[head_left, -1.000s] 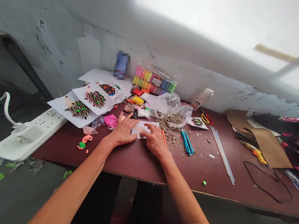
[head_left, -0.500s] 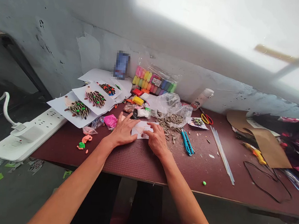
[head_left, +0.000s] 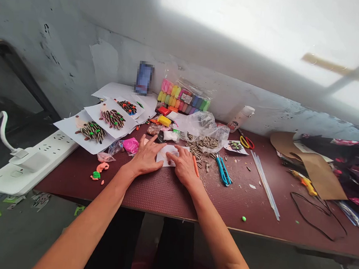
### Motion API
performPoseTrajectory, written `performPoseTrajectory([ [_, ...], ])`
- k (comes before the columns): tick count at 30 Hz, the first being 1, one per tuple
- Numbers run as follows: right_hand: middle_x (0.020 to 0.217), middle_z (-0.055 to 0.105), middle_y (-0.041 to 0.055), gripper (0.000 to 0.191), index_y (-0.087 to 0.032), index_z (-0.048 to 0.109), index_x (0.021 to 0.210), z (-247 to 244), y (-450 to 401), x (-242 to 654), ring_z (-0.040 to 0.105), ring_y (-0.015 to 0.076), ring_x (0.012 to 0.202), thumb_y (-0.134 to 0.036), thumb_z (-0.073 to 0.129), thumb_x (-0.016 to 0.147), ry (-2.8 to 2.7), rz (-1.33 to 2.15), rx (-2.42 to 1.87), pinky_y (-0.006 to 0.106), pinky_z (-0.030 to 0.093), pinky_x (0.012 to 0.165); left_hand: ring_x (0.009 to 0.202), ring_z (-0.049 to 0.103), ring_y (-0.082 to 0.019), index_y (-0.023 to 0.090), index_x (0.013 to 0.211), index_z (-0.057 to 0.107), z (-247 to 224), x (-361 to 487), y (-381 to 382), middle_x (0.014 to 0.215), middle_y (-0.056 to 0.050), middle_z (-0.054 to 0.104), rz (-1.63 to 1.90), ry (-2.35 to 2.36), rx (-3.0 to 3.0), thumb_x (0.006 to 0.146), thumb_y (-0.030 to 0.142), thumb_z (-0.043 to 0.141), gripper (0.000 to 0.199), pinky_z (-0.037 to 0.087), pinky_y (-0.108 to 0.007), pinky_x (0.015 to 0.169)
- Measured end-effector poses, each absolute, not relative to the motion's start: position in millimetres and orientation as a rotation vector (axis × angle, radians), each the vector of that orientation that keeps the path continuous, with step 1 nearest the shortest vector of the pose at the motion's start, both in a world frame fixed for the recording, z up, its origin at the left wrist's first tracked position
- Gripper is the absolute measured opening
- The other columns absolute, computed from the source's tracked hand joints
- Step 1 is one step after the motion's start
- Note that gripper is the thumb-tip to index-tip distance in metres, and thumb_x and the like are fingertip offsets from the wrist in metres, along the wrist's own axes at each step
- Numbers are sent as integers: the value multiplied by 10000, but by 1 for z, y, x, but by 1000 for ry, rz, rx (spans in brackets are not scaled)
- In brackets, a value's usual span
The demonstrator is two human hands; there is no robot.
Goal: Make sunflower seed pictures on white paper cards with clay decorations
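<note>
A small white paper (head_left: 167, 153) lies on the table before me, with a pale pinkish shape on it. My left hand (head_left: 145, 156) rests over its left edge, fingers spread and holding nothing. On its right part, my right hand (head_left: 184, 165) presses an outstretched index finger down near a small brown spot. Out from the outer side of that hand shows an orange stick (head_left: 196, 167), seemingly held by the curled fingers; its exact kind is hidden. Striped sunflower seeds (head_left: 204, 144) are heaped just right of the paper.
Left are finished seed hedgehog pictures (head_left: 113, 119), pink clay (head_left: 131, 145) and a power strip (head_left: 22, 171). Behind are a bag of coloured clay (head_left: 185, 98) and a bottle (head_left: 241, 118). Right lie a teal cutter (head_left: 223, 170), scissors (head_left: 246, 141), glue sticks (head_left: 265, 184) and a glue gun (head_left: 304, 182).
The orange stick now shows beside my right hand, where it was not visible before. My right hand has turned slightly, its index finger lower on the paper. The left hand stays over the paper.
</note>
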State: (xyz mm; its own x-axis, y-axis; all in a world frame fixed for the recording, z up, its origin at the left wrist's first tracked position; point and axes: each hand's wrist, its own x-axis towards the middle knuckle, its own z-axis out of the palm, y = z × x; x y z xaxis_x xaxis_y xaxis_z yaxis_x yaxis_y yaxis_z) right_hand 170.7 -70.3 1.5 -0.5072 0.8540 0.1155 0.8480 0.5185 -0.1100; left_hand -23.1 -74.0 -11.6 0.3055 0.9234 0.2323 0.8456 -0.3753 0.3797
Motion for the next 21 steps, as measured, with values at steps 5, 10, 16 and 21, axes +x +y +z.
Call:
performPoseTrajectory([
  [5,1504,489,93,390,-317,710,1250,2,-70,170,462,277,1297,-154,480,981,-2611,53,-1473,430,384,1057,1499,324,-348,215,1409,571,-12,-24,-73,1403,-82,642,610,1654,2364,771,336,571,649,10,-643,1246],
  [10,1491,499,95,357,-290,752,1152,3,-70,169,458,272,1290,-140,484,970,-2595,80,-1461,420,373,1057,1497,329,-350,235,1409,571,-11,-23,-72,1393,-77,650,600,1665,2362,773,333,575,644,28,-650,1242],
  [16,1477,517,80,363,-299,747,1157,-1,-71,171,467,263,1274,-126,497,959,-2566,78,-1439,418,380,1048,1499,327,-351,204,1409,568,-11,-24,-73,1407,-97,637,581,1667,2354,782,344,561,642,35,-651,1243],
  [21,1450,548,80,361,-292,764,1124,0,-74,174,483,262,1267,-111,499,958,-2535,79,-1420,417,394,1044,1501,320,-354,202,1414,563,-11,-24,-73,1407,-94,637,589,1664,2354,788,352,565,644,46,-648,1245],
])
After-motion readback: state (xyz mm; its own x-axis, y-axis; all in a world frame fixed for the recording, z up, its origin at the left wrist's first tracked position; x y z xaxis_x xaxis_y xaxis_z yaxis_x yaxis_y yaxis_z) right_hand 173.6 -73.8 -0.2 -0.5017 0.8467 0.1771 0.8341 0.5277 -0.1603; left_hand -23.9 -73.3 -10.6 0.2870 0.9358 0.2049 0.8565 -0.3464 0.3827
